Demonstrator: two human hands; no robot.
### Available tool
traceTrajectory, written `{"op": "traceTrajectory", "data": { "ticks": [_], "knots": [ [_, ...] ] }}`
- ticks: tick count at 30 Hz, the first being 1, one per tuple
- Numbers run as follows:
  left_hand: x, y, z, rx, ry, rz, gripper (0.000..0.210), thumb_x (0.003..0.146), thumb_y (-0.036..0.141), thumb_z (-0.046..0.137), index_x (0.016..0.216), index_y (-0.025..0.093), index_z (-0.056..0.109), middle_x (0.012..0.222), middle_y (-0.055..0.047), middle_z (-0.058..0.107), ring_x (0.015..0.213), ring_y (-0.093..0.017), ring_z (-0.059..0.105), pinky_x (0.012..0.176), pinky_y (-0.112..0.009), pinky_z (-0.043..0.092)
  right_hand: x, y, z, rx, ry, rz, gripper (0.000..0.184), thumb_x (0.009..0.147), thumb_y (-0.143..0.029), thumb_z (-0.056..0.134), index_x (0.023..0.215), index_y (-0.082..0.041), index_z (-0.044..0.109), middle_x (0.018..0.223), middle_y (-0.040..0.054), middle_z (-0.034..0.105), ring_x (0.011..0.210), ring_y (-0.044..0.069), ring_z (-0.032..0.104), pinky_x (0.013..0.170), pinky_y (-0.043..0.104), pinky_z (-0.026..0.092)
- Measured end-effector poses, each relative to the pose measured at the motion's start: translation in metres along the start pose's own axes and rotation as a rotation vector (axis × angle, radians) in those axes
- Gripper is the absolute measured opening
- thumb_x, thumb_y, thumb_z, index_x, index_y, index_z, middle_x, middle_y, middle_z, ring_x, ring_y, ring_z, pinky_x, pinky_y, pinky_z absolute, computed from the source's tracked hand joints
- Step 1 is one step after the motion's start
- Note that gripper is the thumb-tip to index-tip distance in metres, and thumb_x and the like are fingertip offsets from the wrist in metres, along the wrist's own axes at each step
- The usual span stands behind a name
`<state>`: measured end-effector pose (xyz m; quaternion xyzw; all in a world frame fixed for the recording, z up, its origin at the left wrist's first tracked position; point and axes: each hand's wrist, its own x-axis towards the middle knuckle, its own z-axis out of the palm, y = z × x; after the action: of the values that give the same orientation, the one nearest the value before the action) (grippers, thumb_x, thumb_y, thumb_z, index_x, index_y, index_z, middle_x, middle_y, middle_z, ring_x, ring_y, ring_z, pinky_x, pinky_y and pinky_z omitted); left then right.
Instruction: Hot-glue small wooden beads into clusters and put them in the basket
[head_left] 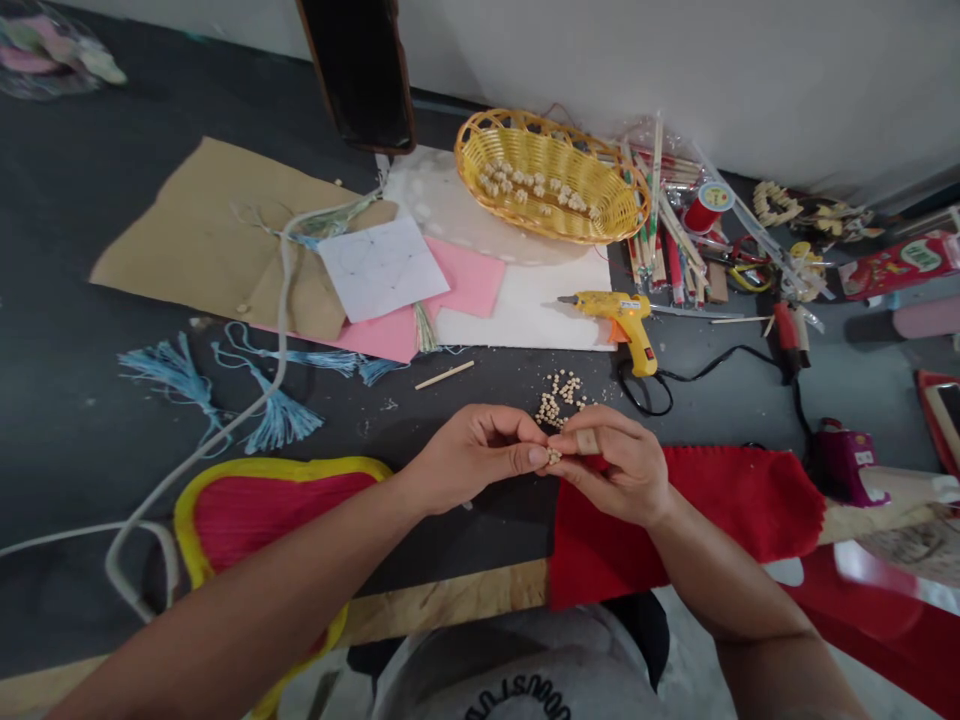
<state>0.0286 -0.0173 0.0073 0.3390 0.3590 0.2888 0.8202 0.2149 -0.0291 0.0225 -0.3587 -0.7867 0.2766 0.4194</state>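
Observation:
Both hands meet over the front of the dark table. My left hand point(487, 450) pinches one side of a small cluster of pale beads point(553, 456) between thumb and forefinger. From the other side, my right hand point(619, 460) grips the same cluster with its fingertips; a bandage point(587, 441) wraps one finger. Just beyond the fingertips lies a loose pile of small pale beads point(559, 395). Farther back, a yellow woven basket point(551, 225) holds several similar clusters. To the right of the pile rests a yellow glue gun point(619, 315), its nozzle pointing left.
Blue tassels point(281, 415) and a white cable point(285, 300) lie left, near brown paper point(172, 240) and a white sheet point(384, 270). A thin stick point(445, 375) is mid-table. Red felt point(720, 500) sits under my right arm. A phone point(364, 75) stands at the back.

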Motion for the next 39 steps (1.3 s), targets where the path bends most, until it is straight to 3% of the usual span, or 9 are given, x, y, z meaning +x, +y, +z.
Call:
{"op": "traceTrajectory", "data": {
  "ticks": [9,21,25,28,33,37,39],
  "knots": [
    [0.000,-0.001,-0.001,0.005,0.031,-0.005,0.025,0.064,0.033,0.081,0.073,0.012,0.071,0.067,-0.002,0.068,0.060,-0.009,0.056,0.060,-0.021,0.045,-0.002,0.003,-0.001,-0.063,-0.001,-0.008,0.013,0.080,-0.015,0.069,0.093,-0.017,0.068,0.079,0.0055,0.069,0.070,0.014,0.067,0.063,0.025,0.058],
    [0.001,-0.001,-0.001,0.013,0.074,0.004,0.025,0.060,0.033,0.083,0.066,0.013,0.069,0.060,0.002,0.064,0.055,-0.008,0.052,0.055,-0.020,0.042,-0.001,0.004,0.001,-0.090,0.008,-0.003,0.012,0.082,-0.017,0.068,0.093,-0.020,0.069,0.079,0.0049,0.070,0.072,0.015,0.068,0.066,0.025,0.059],
    [0.001,-0.003,-0.003,0.068,0.118,0.038,0.026,0.062,0.034,0.082,0.065,0.012,0.068,0.055,0.003,0.060,0.053,-0.007,0.047,0.052,-0.019,0.036,0.001,0.000,0.004,-0.055,-0.015,0.060,0.009,0.083,-0.017,0.066,0.092,-0.018,0.067,0.080,0.0054,0.069,0.074,0.014,0.067,0.067,0.025,0.059],
    [0.000,-0.003,-0.005,0.034,0.117,0.061,0.022,0.062,0.030,0.083,0.066,0.013,0.070,0.062,0.001,0.066,0.058,-0.008,0.052,0.059,-0.019,0.040,0.006,-0.006,-0.001,-0.033,-0.059,0.094,0.008,0.084,-0.017,0.064,0.092,-0.016,0.066,0.082,0.0063,0.069,0.077,0.014,0.067,0.069,0.025,0.058],
    [-0.003,-0.004,-0.007,-0.117,0.105,0.053,0.023,0.060,0.027,0.085,0.076,0.015,0.073,0.071,-0.002,0.071,0.068,-0.011,0.060,0.069,-0.022,0.045,0.043,-0.004,-0.036,-0.235,-0.066,-0.002,0.008,0.085,-0.016,0.062,0.092,-0.018,0.066,0.084,0.0053,0.070,0.080,0.014,0.067,0.074,0.027,0.057],
    [-0.004,-0.002,-0.007,-0.119,0.074,0.016,0.020,0.061,0.025,0.084,0.076,0.015,0.074,0.071,-0.002,0.071,0.068,-0.010,0.060,0.067,-0.019,0.043,0.102,0.028,-0.065,-0.350,0.017,-0.009,0.006,0.085,-0.018,0.063,0.089,-0.018,0.067,0.089,0.0056,0.070,0.080,0.014,0.065,0.071,0.027,0.054],
    [-0.004,-0.002,-0.007,-0.102,0.065,0.002,0.020,0.062,0.027,0.084,0.076,0.015,0.074,0.071,-0.003,0.070,0.068,-0.009,0.060,0.065,-0.018,0.042,0.133,0.049,-0.070,-0.378,-0.019,0.044,0.004,0.083,-0.018,0.065,0.085,-0.016,0.068,0.089,0.0062,0.070,0.077,0.014,0.064,0.066,0.026,0.052]
  ]
}}
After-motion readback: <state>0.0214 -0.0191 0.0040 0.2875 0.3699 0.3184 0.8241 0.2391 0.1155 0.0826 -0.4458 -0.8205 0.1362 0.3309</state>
